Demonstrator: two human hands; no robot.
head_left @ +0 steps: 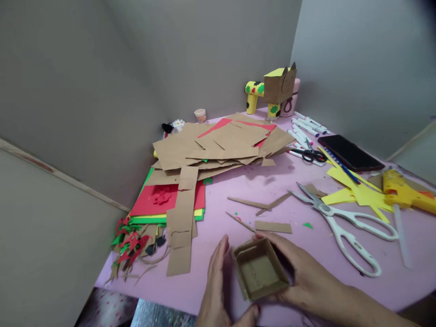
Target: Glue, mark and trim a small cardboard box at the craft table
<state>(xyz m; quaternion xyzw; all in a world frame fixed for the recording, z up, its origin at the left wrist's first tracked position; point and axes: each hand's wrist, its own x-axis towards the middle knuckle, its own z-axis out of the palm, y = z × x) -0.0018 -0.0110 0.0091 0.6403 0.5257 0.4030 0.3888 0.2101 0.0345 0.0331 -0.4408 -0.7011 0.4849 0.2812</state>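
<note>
A small open-topped cardboard box (260, 271) is at the table's near edge, its inside facing up toward me. My right hand (299, 272) is wrapped round its right side, fingers along the far wall and thumb side toward the near corner. On the other side my left hand (216, 290) is held beside the box, its fingers stretched out and thumb apart; a narrow gap shows between it and the left wall. Just beyond the box lie a short cardboard strip (273, 227) and thin cardboard slivers (250, 203).
White-handled scissors (354, 215) lie spread at right, beside a yellow glue gun (402, 190) and yellow scraps. Stacked cardboard sheets (221, 145) fill the back. Colored scraps (132, 245) heap at left. A phone (350, 152), markers (306, 127) and a cardboard animal (277, 88) stand farther off.
</note>
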